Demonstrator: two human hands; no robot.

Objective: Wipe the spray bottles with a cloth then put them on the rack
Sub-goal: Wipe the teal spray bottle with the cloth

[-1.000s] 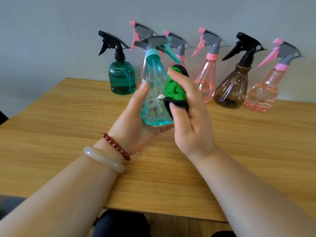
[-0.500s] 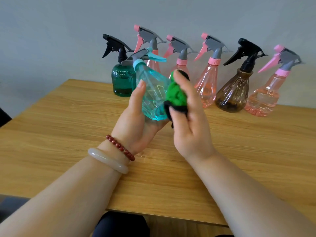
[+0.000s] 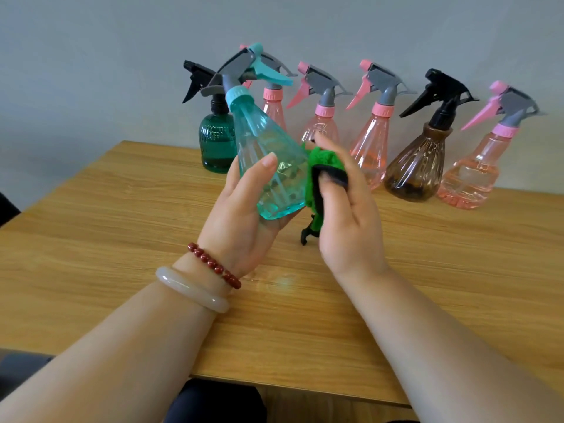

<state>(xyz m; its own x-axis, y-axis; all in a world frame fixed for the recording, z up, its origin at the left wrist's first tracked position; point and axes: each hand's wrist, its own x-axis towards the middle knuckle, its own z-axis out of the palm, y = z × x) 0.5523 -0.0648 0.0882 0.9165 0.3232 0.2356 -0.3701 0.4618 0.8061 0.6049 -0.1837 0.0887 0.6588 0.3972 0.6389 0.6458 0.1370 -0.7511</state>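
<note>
My left hand [image 3: 241, 209] grips a clear teal spray bottle [image 3: 268, 160] by its base, above the wooden table [image 3: 122, 245]; the bottle leans a little left with its grey and teal trigger head up. My right hand [image 3: 348, 215] holds a bunched green and black cloth [image 3: 323, 175] pressed against the bottle's right side. Along the wall stand other bottles: a dark green one [image 3: 216, 145], several pink ones [image 3: 372, 141] and a brown one [image 3: 418, 169]. No rack is in view.
The row of bottles lines the table's far edge against a grey wall. Bare wood lies on both sides of my arms. A dark chair edge [image 3: 7, 209] shows at the far left, and dark clothing [image 3: 213, 404] below the table's near edge.
The teal bottle has been turned and tipped in my left hand, from upright to leaning left, then partly back up. My right hand has rubbed the cloth along its right side.
</note>
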